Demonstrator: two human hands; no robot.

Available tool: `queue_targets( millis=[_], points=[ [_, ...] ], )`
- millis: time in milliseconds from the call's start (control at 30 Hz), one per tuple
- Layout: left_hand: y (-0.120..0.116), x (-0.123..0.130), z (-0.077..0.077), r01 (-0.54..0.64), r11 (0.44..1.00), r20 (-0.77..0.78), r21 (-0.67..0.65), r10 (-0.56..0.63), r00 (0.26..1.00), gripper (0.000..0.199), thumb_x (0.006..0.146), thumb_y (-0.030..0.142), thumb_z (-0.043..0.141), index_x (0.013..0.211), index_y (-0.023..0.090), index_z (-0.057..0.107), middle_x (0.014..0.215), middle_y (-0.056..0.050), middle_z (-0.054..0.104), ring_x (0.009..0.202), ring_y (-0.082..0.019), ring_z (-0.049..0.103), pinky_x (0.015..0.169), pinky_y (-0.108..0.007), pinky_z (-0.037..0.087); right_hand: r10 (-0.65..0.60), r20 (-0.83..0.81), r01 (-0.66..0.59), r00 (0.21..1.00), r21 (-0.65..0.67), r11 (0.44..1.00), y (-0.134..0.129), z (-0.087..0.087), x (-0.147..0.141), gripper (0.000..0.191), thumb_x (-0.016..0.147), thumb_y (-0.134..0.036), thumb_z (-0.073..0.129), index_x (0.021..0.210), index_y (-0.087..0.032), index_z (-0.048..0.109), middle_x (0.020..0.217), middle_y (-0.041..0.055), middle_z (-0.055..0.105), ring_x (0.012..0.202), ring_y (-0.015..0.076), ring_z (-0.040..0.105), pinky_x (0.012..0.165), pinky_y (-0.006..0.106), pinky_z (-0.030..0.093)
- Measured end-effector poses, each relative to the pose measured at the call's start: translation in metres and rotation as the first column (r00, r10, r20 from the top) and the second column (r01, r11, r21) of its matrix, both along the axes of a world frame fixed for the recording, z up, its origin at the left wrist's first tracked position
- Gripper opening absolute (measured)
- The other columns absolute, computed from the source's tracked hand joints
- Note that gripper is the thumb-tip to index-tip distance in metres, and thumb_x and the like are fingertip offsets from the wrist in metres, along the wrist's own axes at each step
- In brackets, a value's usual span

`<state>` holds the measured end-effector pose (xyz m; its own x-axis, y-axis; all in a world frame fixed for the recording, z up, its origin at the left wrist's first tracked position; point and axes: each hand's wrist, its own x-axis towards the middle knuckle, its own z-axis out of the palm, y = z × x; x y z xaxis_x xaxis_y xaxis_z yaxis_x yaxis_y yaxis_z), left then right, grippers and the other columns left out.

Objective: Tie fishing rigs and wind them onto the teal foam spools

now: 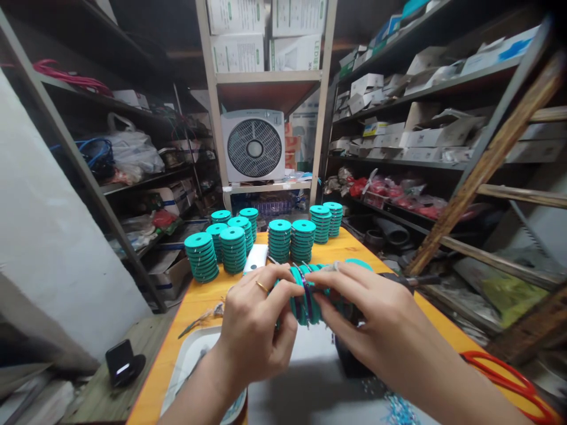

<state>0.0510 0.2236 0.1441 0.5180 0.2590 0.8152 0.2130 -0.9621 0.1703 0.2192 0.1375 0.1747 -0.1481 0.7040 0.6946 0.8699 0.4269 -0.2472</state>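
A row of teal spools (312,313) lies sideways between my hands, with dark purple line wound in the grooves. My left hand (261,316) is closed around the left end, thumb below and fingers on top. At the middle of the row, my right hand (370,301) pinches with thumb and fingertips at the dark line. A black device (354,354), largely hidden by my right hand, sits at the row's right end. Several upright stacks of teal spools (201,257) stand farther back on the yellow table (341,254).
A white tray (183,360) with small items sits at the left. Red-handled scissors (509,378) lie at the right edge, and blue tinsel-like bits (401,410) near the front. A white box-like object (256,258) stands among the stacks. Shelves and a wooden ladder (491,165) surround the table.
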Motion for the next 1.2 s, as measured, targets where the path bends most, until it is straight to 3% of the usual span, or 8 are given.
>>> queue_targets(
  millis=[100,200,300,433,1200],
  points=[
    [0.0,0.001,0.0,-0.012,1.0,-0.005,-0.004,0.012,1.0,0.026,0.076,0.008,0.047,0.098,0.017,0.057,0.106,-0.008,0.058,0.096,-0.02,0.056,0.083,-0.036,0.044,-0.011,-0.161,-0.015,0.987,-0.164,0.986,0.004,0.009,0.007,0.014,0.087,-0.021,0.056,0.101,-0.023,0.057,0.08,-0.003,0.06,0.066,0.0088,0.055,0.058,0.023,0.043],
    [-0.003,0.005,0.004,-0.054,0.998,-0.001,-0.045,0.054,0.999,0.03,0.083,0.011,0.048,0.11,0.021,0.055,0.104,-0.005,0.06,0.096,-0.018,0.056,0.082,-0.033,0.043,0.021,-0.327,-0.127,0.945,-0.306,0.944,0.01,0.015,0.017,0.018,0.087,-0.035,0.058,0.098,-0.021,0.057,0.081,-0.001,0.062,0.067,0.0092,0.056,0.058,0.022,0.045],
    [-0.007,0.009,0.011,-0.133,0.982,-0.026,-0.133,0.131,0.991,0.03,0.088,0.021,0.05,0.118,0.026,0.054,0.097,-0.002,0.061,0.087,-0.017,0.057,0.074,-0.03,0.044,0.049,-0.466,-0.24,0.883,-0.36,0.902,0.018,0.017,0.025,0.024,0.084,-0.039,0.063,0.095,-0.018,0.057,0.079,0.0001,0.06,0.066,0.0085,0.054,0.056,0.02,0.043],
    [-0.011,0.015,0.016,-0.189,0.964,-0.024,-0.187,0.188,0.982,0.023,0.086,0.029,0.054,0.108,0.03,0.063,0.091,-0.001,0.061,0.08,-0.016,0.057,0.072,-0.03,0.046,0.089,-0.59,-0.359,0.803,-0.359,0.862,0.023,0.015,0.028,0.027,0.084,-0.039,0.063,0.095,-0.017,0.055,0.077,0.0005,0.059,0.064,0.0074,0.053,0.055,0.018,0.043],
    [-0.014,0.019,0.018,-0.209,0.943,-0.013,-0.26,0.213,0.977,0.014,0.082,0.027,0.058,0.093,0.03,0.067,0.09,0.0,0.059,0.08,-0.014,0.056,0.071,-0.029,0.045,0.094,-0.491,-0.276,0.866,-0.311,0.909,0.02,0.01,0.026,0.017,0.089,-0.033,0.055,0.095,-0.017,0.058,0.074,0.0012,0.063,0.064,0.01,0.057,0.055,0.02,0.046]
  ],
)
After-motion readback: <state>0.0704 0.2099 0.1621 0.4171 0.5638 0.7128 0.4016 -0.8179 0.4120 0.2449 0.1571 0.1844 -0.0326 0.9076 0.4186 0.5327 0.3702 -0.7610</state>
